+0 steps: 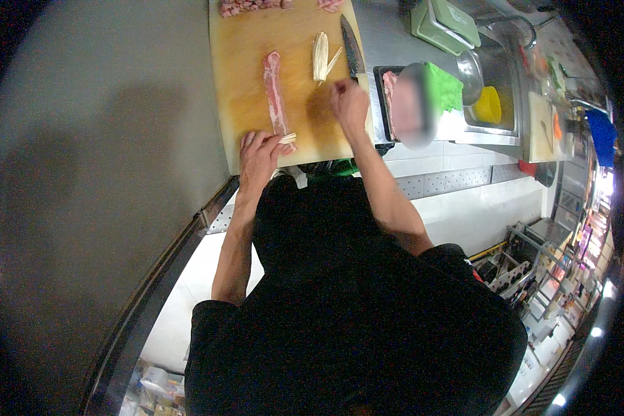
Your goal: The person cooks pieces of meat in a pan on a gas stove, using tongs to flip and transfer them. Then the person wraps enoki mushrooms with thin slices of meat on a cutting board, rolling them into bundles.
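Observation:
A long thin strip of bacon point(274, 90) lies lengthwise on the yellowed cutting board point(246, 83). At its near end, my left hand point(258, 154) has its fingertips closed on a small bundle of enoki mushrooms point(288, 139), which lies across the meat. To the right, my right hand point(350, 104) is above the board with its fingers curled; motion blur hides whether anything is in them. Just beyond it lies a larger pile of pale enoki stalks point(321, 57). A dark-bladed knife point(351, 45) rests along the board's right edge, close to my right hand.
Rolled pink meat pieces point(255, 7) sit at the board's far edge. Right of the board, a black tray point(380, 87) holds sliced meat, partly blurred out, beside a green cloth or sheet point(445, 87). Farther right are a green container point(445, 26) and a sink with a yellow bowl point(487, 105).

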A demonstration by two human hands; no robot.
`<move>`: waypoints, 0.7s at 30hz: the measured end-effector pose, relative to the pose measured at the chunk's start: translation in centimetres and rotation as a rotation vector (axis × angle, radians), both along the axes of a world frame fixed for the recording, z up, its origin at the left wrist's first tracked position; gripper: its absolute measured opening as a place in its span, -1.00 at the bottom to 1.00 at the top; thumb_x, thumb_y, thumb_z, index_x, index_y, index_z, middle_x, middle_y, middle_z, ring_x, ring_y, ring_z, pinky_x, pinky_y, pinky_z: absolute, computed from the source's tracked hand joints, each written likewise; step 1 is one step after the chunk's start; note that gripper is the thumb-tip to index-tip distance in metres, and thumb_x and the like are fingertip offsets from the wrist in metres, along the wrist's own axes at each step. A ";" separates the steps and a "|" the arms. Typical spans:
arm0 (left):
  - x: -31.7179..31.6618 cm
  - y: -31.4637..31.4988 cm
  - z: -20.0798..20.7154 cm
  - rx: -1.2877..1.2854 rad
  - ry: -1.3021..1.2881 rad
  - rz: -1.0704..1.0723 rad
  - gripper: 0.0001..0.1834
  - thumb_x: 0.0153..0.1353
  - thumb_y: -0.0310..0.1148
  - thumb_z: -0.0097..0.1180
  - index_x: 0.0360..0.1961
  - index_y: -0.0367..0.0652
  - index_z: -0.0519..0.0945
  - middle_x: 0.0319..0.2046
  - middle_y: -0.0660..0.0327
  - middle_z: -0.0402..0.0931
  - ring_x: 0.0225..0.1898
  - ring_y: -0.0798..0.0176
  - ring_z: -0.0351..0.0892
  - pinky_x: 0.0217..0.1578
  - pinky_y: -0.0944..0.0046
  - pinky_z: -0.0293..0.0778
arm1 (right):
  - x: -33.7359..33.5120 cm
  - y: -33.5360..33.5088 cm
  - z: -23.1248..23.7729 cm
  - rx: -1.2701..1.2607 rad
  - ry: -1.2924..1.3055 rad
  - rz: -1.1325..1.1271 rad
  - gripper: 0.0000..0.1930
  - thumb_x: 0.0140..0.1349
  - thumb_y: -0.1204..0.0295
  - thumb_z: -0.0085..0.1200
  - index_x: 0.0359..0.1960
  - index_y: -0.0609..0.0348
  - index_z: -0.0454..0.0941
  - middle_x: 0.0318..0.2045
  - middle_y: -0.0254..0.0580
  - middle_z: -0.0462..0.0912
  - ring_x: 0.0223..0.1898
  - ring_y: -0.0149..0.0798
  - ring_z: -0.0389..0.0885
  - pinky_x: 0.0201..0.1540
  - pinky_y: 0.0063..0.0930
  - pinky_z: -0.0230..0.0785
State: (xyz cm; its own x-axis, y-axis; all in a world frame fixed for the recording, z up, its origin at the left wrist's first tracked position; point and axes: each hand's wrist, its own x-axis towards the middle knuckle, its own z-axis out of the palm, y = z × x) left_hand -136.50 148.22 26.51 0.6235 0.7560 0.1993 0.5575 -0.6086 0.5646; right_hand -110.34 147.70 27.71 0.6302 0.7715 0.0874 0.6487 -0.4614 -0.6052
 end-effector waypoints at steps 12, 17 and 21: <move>0.3 -0.6 1.3 -0.074 -0.014 0.060 -0.71 0.08 -0.45 0.30 -0.11 -0.14 0.70 -0.17 0.18 0.56 -0.07 0.01 0.49 0.04 0.04 0.40 | 7.2 10.2 -4.0 -0.403 -0.133 0.046 -0.56 0.04 0.07 0.28 -0.34 0.29 0.69 -0.25 0.18 0.72 -0.17 0.09 0.74 -0.08 -0.14 0.57; -0.3 -0.7 0.4 -0.085 -0.007 0.076 -0.62 0.09 -0.48 0.30 -0.01 -0.10 0.65 -0.09 0.15 0.56 -0.02 -0.03 0.49 0.08 0.02 0.40 | 8.5 6.7 0.4 -0.246 0.052 0.062 -0.57 0.11 0.07 0.27 -0.24 0.24 0.73 -0.32 0.07 0.75 -0.23 0.01 0.75 -0.18 -0.18 0.54; -0.3 -0.9 1.8 -0.184 0.003 0.141 -0.46 0.09 -0.49 0.30 0.15 -0.08 0.54 -0.01 0.04 0.54 0.08 -0.11 0.47 0.14 -0.01 0.38 | 5.7 3.4 7.6 -0.040 0.153 0.092 -0.69 0.18 0.21 0.25 -0.23 0.22 0.70 -0.38 -0.05 0.75 -0.29 -0.17 0.76 -0.21 -0.26 0.54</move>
